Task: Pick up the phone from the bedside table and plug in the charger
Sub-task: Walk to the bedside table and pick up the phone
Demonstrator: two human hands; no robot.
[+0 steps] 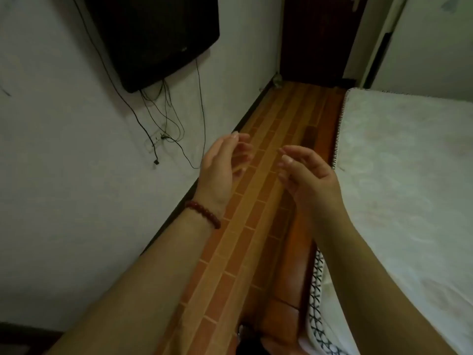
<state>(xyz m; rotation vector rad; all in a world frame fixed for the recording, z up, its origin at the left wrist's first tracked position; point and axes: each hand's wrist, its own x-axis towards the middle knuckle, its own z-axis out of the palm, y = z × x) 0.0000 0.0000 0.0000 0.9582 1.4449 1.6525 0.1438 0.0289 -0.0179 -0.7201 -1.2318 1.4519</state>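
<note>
Both of my hands are held out in front of me, over the floor [258, 190] with its orange-brown tiles. My left hand [220, 172] is open, with the fingers [240, 147] a little bent, and it holds nothing. My right hand [309, 178] is open too — palm turned toward the other hand, fingers loose, nothing in it. The two hands are near each other but not touching. On my left wrist sits a bracelet [203, 212] of dark red beads. On my left is a white wall [64, 175], and a black TV [156, 37] hangs high on it. Thin black wires [169, 116] drop down from the TV to a white socket [154, 142] on the wall, and one wire end hangs loose just below it. On my right is a bed [404, 188] with a pale sheet, its edge running beside the floor. At the far end of the floor stands a dark door [317, 39]. I cannot see the phone or the bedside table anywhere — so I cannot tell where they are.
</note>
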